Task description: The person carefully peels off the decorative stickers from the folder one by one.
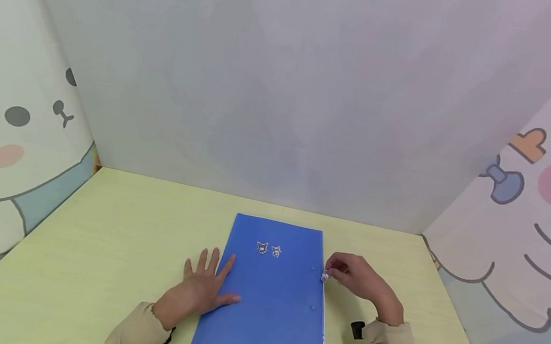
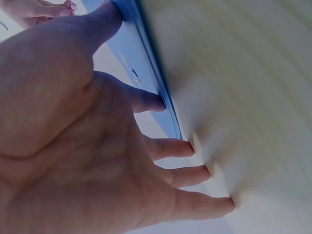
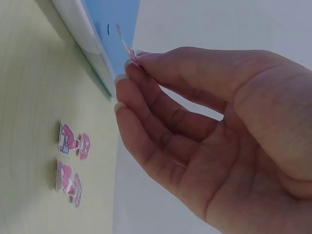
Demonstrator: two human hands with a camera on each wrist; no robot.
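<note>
A blue folder lies flat on the table, with two small cartoon stickers on its upper part. My left hand is spread over the folder's left edge; the thumb and index finger rest on the cover. Its other fingertips press on the tabletop in the left wrist view. Between thumb and index finger, my right hand pinches a small pinkish cartoon sticker, held at the folder's right edge. The right wrist view shows that sticker nearly edge-on, so its picture is hidden.
Several pink cartoon cutouts stand or lean on the table near the right hand. A pale yellow table extends around the folder. Behind it rises a plain grey-white wall, and cartoon-printed panels flank both sides.
</note>
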